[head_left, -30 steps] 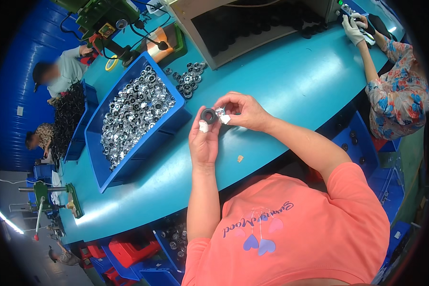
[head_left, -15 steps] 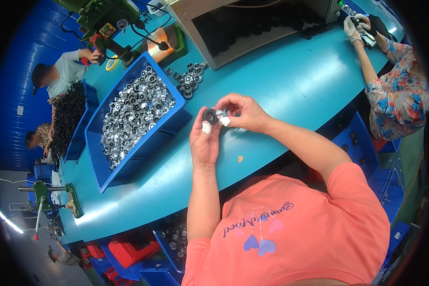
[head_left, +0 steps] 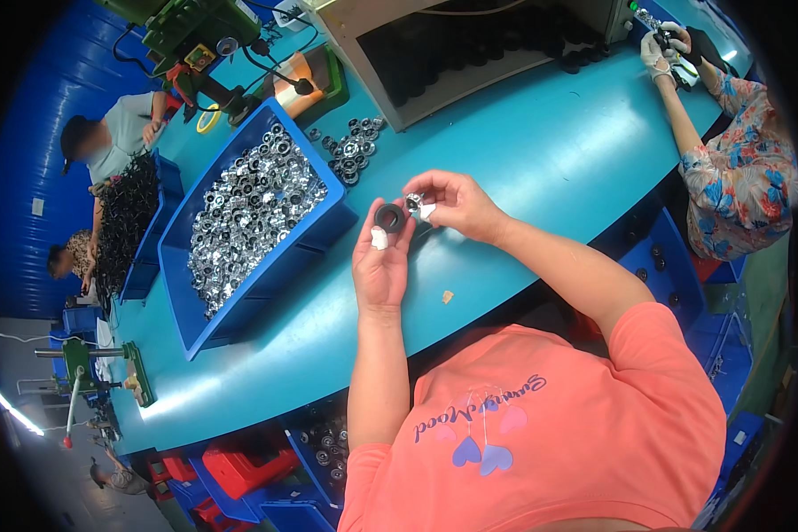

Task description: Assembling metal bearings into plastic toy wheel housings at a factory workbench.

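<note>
Head view: right of the blue bin [head_left: 335,189], our left hand [head_left: 380,266] pinches a black ring [head_left: 379,217], our right hand [head_left: 463,206] a silver part [head_left: 413,203]; open bench [head_left: 297,355] lies between the bin and the near edge.

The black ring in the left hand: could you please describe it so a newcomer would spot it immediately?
Over the turquoise table, right of the blue bin, find the person's left hand. It holds the black ring, plain and dark unlike the shiny silver part in the right hand.
</note>
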{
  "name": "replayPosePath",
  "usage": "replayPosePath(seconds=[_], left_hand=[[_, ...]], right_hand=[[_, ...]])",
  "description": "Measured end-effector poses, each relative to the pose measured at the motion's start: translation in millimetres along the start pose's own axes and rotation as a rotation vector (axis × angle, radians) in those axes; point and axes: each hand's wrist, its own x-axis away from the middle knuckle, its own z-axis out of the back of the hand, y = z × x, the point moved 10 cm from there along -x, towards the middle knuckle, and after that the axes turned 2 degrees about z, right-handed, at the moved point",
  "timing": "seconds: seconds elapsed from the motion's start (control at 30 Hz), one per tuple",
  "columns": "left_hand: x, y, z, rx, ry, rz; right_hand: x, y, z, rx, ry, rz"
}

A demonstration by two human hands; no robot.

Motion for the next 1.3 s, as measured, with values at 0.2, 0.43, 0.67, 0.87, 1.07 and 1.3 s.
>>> replayPosePath(seconds=[0.2, 0.43, 0.67, 0.87, 1.07, 1.3], left_hand=[[-0.1, -0.3, -1.2, 0.014, -0.032, 0.002], [0.6, -0.2, 0.7, 0.061, -0.005, 0.018], [0.4, -0.8, 5.2, 0.081, 0.014, 0.013], [0.4, -1.0, 6.1, 0.075, 0.014, 0.01], [1.2, 1.3, 5.8, -0.024, 0.017, -0.028], [1.5, -1.2, 4.9, -0.073, 0.031, -0.019]], right_hand=[[-1.3, 5.3, 1.9, -0.166, -0.042, -0.07], [-1.0, 8.4, 3.5, -0.262, -0.035, -0.132], [-2.4, 8.4, 0.8, -0.199, -0.069, -0.108], [-3.3, 11.0, 1.3, -0.178, -0.072, -0.096], [-2.2, 7.5, -2.3, -0.133, -0.083, -0.099], [-1.6, 5.3, -5.8, 0.033, -0.127, -0.055]])
